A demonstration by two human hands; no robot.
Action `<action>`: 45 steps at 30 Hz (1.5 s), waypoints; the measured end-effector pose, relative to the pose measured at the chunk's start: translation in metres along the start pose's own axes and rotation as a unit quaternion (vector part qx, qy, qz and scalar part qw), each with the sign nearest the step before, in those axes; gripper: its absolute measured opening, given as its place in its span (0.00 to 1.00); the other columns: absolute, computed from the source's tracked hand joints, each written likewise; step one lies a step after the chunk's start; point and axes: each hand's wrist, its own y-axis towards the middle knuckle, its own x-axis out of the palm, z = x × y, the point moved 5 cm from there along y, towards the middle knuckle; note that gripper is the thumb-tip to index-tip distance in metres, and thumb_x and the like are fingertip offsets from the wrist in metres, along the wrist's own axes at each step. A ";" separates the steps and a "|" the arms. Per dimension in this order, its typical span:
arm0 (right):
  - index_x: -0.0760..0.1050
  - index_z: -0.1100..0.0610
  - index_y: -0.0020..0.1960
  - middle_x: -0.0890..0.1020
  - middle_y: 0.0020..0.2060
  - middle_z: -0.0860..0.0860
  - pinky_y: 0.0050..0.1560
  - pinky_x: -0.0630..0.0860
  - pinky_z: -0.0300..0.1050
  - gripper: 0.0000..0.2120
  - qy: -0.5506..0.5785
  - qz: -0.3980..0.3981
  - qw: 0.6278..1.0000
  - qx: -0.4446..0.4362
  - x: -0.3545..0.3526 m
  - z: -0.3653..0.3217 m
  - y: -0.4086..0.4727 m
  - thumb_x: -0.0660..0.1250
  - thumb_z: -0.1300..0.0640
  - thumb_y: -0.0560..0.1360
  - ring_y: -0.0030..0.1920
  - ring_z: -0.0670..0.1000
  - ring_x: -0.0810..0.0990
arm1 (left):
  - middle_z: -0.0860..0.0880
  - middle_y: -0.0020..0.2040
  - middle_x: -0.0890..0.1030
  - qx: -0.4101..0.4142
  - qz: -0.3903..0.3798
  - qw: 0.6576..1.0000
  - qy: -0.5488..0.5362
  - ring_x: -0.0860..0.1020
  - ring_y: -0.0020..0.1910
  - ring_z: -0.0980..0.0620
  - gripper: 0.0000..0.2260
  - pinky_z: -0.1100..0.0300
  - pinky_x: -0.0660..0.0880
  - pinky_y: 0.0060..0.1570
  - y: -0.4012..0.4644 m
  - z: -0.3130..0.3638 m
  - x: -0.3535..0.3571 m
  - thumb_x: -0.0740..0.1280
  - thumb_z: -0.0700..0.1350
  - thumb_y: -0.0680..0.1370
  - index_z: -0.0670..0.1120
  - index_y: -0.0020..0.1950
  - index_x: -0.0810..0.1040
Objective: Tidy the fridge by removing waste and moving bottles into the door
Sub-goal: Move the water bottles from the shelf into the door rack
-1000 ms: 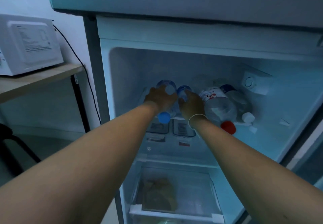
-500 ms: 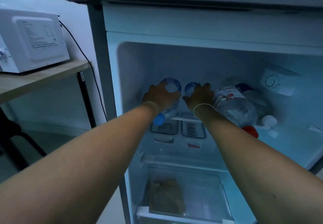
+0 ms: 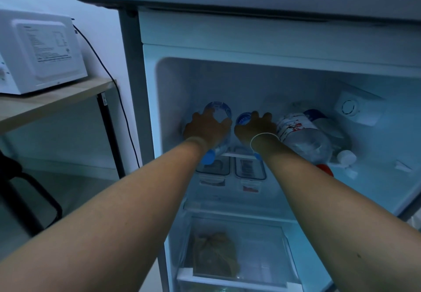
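The fridge [image 3: 227, 29] stands open in front of me. On its upper shelf several clear plastic bottles lie on their sides, caps toward me. My left hand [image 3: 205, 128] is closed over the leftmost blue-capped bottle [image 3: 218, 111]. My right hand [image 3: 256, 130] is wrapped around a second blue-labelled bottle [image 3: 243, 118] beside it, most of which my wrist hides. To the right lie a larger red-capped bottle [image 3: 303, 136] and a white-capped bottle [image 3: 330, 132]. The fridge door is out of view.
Two lidded containers [image 3: 230, 168] sit under the shelf. A clear crisper drawer [image 3: 250, 246] at the bottom holds a brown bag [image 3: 214, 253]. A white microwave [image 3: 38, 52] rests on a wooden table [image 3: 52, 102] to the left, with a black chair [image 3: 25, 196] below.
Both hands slid further back along the two left bottles and closed around them. The view shifted left and slightly down.
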 end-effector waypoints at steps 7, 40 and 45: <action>0.52 0.54 0.75 0.72 0.65 0.60 0.57 0.73 0.48 0.38 0.010 -0.021 1.000 0.007 0.007 0.004 0.006 0.66 0.45 0.72 0.63 0.61 0.74 | 0.41 0.71 0.65 -0.001 0.011 1.000 0.003 0.70 0.67 0.39 0.25 0.49 0.69 0.66 -0.001 -0.001 -0.001 0.51 0.57 0.78 0.54 0.75 0.57; 0.68 0.52 0.48 0.81 0.48 0.56 0.42 0.70 0.44 0.10 0.100 -0.016 0.994 0.029 -0.046 0.058 -0.144 0.64 0.49 0.70 0.50 0.58 0.80 | 0.44 0.72 0.68 0.059 -0.035 0.991 -0.115 0.72 0.67 0.44 0.27 0.59 0.68 0.61 -0.018 0.026 0.024 0.57 0.57 0.78 0.50 0.76 0.59; 0.68 0.46 0.66 0.80 0.57 0.53 0.55 0.76 0.48 0.25 0.127 -0.027 0.991 0.041 -0.060 0.074 -0.192 0.66 0.48 0.70 0.57 0.58 0.78 | 0.44 0.78 0.52 0.050 -0.056 0.989 -0.131 0.64 0.74 0.44 0.30 0.59 0.62 0.70 -0.030 0.027 0.026 0.57 0.58 0.77 0.52 0.77 0.54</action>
